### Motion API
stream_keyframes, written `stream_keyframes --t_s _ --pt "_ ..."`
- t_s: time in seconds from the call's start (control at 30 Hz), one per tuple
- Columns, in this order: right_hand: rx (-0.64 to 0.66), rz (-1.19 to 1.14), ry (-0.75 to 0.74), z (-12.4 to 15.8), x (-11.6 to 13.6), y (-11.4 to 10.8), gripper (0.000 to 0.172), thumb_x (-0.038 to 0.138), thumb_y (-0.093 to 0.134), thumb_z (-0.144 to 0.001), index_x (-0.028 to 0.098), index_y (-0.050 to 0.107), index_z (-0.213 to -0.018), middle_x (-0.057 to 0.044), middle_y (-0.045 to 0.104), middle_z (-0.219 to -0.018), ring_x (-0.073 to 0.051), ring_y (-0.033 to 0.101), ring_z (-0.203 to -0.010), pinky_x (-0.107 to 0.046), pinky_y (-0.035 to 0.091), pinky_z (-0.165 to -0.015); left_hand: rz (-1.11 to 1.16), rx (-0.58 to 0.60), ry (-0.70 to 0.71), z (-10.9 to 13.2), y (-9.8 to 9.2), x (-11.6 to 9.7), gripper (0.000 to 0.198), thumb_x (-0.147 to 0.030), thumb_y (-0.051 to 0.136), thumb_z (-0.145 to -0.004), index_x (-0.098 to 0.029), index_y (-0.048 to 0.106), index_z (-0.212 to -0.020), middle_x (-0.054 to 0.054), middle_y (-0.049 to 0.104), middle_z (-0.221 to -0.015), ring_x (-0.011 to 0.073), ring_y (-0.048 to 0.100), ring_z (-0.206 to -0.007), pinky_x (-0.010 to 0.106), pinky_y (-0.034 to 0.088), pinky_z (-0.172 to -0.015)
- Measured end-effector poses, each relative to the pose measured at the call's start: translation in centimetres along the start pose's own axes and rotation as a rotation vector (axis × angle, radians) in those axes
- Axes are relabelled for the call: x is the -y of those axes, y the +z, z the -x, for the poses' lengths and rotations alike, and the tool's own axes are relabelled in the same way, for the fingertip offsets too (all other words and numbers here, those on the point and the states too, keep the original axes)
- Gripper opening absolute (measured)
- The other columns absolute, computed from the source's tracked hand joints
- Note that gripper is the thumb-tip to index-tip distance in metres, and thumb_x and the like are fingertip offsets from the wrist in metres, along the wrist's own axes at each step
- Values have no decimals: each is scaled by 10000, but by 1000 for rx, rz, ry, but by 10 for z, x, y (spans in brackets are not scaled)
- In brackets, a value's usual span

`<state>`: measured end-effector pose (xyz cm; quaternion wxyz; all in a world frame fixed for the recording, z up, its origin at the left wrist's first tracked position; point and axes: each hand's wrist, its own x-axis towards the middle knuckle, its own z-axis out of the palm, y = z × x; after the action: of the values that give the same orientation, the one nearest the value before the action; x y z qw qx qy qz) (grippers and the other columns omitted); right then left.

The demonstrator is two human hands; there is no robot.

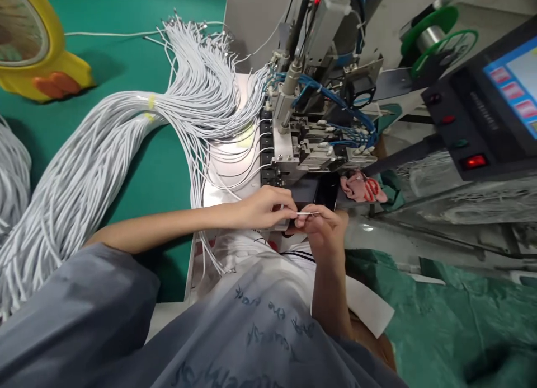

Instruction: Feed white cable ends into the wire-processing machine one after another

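Between my two hands runs the end of a thin white cable (305, 213). My left hand (272, 207) pinches it between thumb and fingers, reaching in from the left. My right hand (323, 223) has its fingers closed at the cable's tip, where fine strands seem to stick out. Both hands are just in front of a bench machine (285, 144) with metal cylinders and blue air tubes. Several white cables run into a row of black slots (267, 147) on the machine's left side.
A large bundle of white cables (121, 113), tied with yellow, lies across the green mat (163, 169). A yellow duck-shaped fan (50, 46) stands at far left. On the right are a control screen (514, 88), a green wire spool (432, 38) and a pink cloth (358, 186).
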<state>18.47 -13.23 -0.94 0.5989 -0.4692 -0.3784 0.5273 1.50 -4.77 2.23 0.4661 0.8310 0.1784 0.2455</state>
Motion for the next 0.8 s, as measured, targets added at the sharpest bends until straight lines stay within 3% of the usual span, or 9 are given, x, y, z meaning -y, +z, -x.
stream_keyframes --t_s 0.1,0.3,0.47,0.63,0.8 --pt "14 -77 7 1 0 2 347 501 619 -753 170 685 -832 -34 630 -649 -161 596 -596 -364 544 -620 -40 -63 15 0 2 0 186 -195 531 -871 -116 677 -787 19 583 -697 78 522 -633 188 406 -616" --pt "-80 15 62 1 2 9 212 381 705 -712 195 662 -806 10 596 -619 -124 558 -566 -306 535 -602 -44 -77 6 0 4 0 218 -214 517 -881 -120 677 -767 30 596 -699 78 523 -620 190 399 -597" --pt "-102 127 -59 -1 -3 13 149 306 738 -681 205 631 -660 19 556 -653 -103 507 -558 -275 511 -560 -2 -30 31 2 6 0 223 -247 508 -897 -123 684 -840 35 587 -720 91 539 -658 199 417 -616" --pt "-57 308 -143 -2 1 3 92 301 690 -742 214 712 -762 -21 576 -755 -133 544 -640 -291 495 -558 0 -10 20 2 2 -2 216 -180 475 -899 -121 681 -882 35 599 -738 89 542 -663 196 420 -625" --pt "0 504 -200 -4 14 0 90 270 684 -754 198 723 -717 6 530 -623 -96 456 -523 -256 405 -473 -53 -8 52 2 2 -1 223 -155 461 -892 -115 676 -851 40 600 -732 92 542 -670 194 419 -629"
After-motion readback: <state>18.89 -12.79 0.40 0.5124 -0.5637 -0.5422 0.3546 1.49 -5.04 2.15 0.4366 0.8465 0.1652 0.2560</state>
